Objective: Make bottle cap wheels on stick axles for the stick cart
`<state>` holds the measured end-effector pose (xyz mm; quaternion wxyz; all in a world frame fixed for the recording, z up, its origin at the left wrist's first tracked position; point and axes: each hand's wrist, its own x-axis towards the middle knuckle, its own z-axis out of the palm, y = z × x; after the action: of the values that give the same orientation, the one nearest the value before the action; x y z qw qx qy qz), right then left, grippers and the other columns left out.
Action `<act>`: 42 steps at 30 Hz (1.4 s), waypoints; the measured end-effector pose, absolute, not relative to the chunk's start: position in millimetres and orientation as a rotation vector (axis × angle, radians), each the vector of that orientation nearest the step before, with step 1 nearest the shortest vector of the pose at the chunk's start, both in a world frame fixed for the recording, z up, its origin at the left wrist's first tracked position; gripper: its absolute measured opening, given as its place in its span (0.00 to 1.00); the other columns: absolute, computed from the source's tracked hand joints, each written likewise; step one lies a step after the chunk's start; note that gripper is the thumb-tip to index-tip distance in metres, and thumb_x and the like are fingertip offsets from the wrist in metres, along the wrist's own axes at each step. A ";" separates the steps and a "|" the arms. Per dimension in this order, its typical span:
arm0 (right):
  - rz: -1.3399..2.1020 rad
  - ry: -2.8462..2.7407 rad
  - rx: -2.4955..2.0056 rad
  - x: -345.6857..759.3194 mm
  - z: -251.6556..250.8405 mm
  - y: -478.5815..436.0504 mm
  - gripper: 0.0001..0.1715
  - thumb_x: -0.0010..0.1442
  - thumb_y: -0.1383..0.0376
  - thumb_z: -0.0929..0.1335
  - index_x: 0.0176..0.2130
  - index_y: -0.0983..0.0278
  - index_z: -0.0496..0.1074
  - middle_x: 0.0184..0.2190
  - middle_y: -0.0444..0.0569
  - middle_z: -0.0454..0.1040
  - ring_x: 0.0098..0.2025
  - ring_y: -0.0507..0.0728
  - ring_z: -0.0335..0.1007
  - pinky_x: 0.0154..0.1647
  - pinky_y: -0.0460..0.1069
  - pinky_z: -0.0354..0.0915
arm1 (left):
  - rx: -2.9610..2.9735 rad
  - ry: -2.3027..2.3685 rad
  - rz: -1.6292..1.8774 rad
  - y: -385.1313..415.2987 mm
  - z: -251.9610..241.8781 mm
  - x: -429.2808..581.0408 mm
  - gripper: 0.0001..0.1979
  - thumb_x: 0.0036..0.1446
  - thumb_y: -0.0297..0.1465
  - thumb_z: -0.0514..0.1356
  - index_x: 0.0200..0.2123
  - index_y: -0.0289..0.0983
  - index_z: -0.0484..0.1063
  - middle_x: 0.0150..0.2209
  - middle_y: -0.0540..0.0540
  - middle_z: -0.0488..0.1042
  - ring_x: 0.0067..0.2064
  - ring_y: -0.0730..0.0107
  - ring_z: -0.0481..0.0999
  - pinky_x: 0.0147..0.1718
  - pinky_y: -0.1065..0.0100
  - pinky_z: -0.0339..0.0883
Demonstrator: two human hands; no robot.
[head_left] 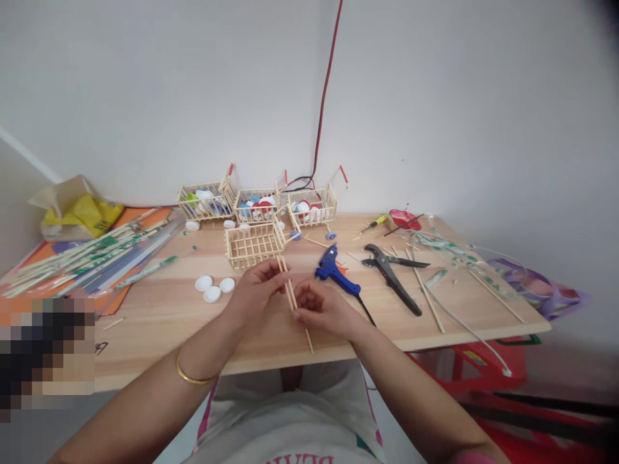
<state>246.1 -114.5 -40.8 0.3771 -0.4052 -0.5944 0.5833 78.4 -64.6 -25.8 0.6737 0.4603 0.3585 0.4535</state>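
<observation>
My left hand (264, 283) pinches the upper end of thin wooden sticks (289, 287), which lie close side by side. Lower down, my right hand (322, 308) has its fingertips closed on the same sticks; one stick reaches further toward the table's front edge. Just beyond my left hand stands a small basket built of wooden sticks (254, 245). White bottle caps (211, 294) lie left of my left hand. To the right of my hands rests a blue hot glue gun (334, 267), with black-handled pliers (394, 280) beyond it.
Several stick-built carts with caps inside, one being the left cart (207, 201), stand along the wall. Packaged sticks (97, 251) and a yellow packet (89, 216) fill the left. A yellow-handled tool (377, 222), loose sticks and a white cable (459, 328) lie at the right.
</observation>
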 end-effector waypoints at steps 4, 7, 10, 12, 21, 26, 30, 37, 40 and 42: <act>1.393 -1.491 -1.159 248.2 -35.9 -116.4 0.14 0.53 0.59 0.71 0.32 0.63 0.65 0.24 0.41 0.69 0.24 0.49 0.68 0.27 0.45 0.64 | 0.985 0.876 1.111 -62.5 -26.1 77.0 0.11 0.43 0.34 0.68 0.27 0.34 0.74 0.24 0.52 0.69 0.25 0.78 0.67 0.27 0.75 0.62; 1.154 -1.537 -1.259 247.1 -27.7 -112.4 0.10 0.55 0.59 0.69 0.32 0.63 0.66 0.24 0.41 0.70 0.24 0.49 0.69 0.27 0.44 0.64 | 0.957 0.959 1.206 -61.0 -27.6 75.4 0.13 0.47 0.38 0.65 0.29 0.33 0.74 0.24 0.51 0.71 0.24 0.78 0.66 0.26 0.75 0.61; 0.876 -1.624 -1.327 241.2 -18.5 -100.4 0.06 0.58 0.62 0.67 0.32 0.63 0.67 0.24 0.42 0.71 0.25 0.50 0.70 0.28 0.44 0.63 | 0.877 1.048 1.342 -62.5 -25.3 73.3 0.16 0.50 0.42 0.63 0.33 0.34 0.74 0.24 0.51 0.71 0.24 0.77 0.66 0.25 0.75 0.61; 0.745 -1.721 -1.371 234.4 -13.6 -89.6 0.05 0.59 0.63 0.66 0.33 0.62 0.68 0.24 0.42 0.71 0.25 0.50 0.69 0.28 0.44 0.63 | 0.838 1.057 1.426 -64.5 -21.7 71.6 0.15 0.49 0.42 0.63 0.32 0.34 0.74 0.23 0.52 0.69 0.24 0.78 0.65 0.25 0.75 0.60; 0.224 -1.909 -1.649 197.9 -9.7 -51.3 0.09 0.60 0.65 0.65 0.30 0.64 0.71 0.26 0.47 0.74 0.28 0.53 0.68 0.30 0.46 0.58 | 0.782 1.003 1.470 -63.1 -16.5 65.4 0.13 0.51 0.40 0.63 0.31 0.35 0.72 0.23 0.53 0.68 0.24 0.78 0.65 0.25 0.76 0.60; 0.120 -1.977 -1.724 190.9 -12.0 -48.9 0.10 0.62 0.67 0.64 0.30 0.64 0.71 0.28 0.49 0.75 0.32 0.55 0.70 0.32 0.47 0.58 | 0.844 1.007 1.445 -63.8 -22.5 63.0 0.13 0.53 0.41 0.62 0.30 0.36 0.71 0.24 0.53 0.68 0.25 0.78 0.66 0.26 0.75 0.60; 0.063 -1.981 -1.695 193.6 -15.3 -54.9 0.09 0.63 0.67 0.63 0.32 0.65 0.71 0.29 0.50 0.74 0.33 0.56 0.70 0.34 0.47 0.59 | 0.877 1.022 1.412 -65.1 -25.0 62.1 0.14 0.54 0.42 0.60 0.31 0.36 0.72 0.23 0.52 0.68 0.25 0.77 0.66 0.26 0.74 0.61; -0.006 -2.021 -1.723 189.0 -13.8 -50.8 0.10 0.64 0.67 0.62 0.33 0.65 0.71 0.30 0.50 0.75 0.35 0.55 0.71 0.34 0.46 0.59 | 0.919 1.049 1.388 -64.5 -28.4 62.8 0.16 0.54 0.43 0.60 0.32 0.35 0.72 0.23 0.51 0.70 0.25 0.75 0.67 0.26 0.73 0.62; -0.002 -2.045 -1.794 185.6 -13.6 -45.8 0.10 0.64 0.66 0.62 0.33 0.65 0.71 0.31 0.51 0.75 0.35 0.55 0.71 0.33 0.46 0.59 | 0.926 1.051 1.388 -63.7 -28.3 62.4 0.16 0.54 0.44 0.60 0.32 0.36 0.72 0.23 0.51 0.70 0.25 0.75 0.67 0.26 0.73 0.61; 0.012 -2.055 -1.806 184.4 -13.8 -44.2 0.10 0.64 0.67 0.63 0.33 0.65 0.71 0.30 0.51 0.76 0.35 0.55 0.71 0.33 0.46 0.59 | 0.920 1.044 1.387 -63.7 -27.7 62.4 0.15 0.54 0.43 0.59 0.32 0.36 0.72 0.23 0.52 0.70 0.25 0.75 0.67 0.26 0.73 0.61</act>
<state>184.4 -44.2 -13.8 0.2015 -0.6465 -0.7358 0.0041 62.4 -63.7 -27.7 0.5550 0.3893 0.4421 0.5873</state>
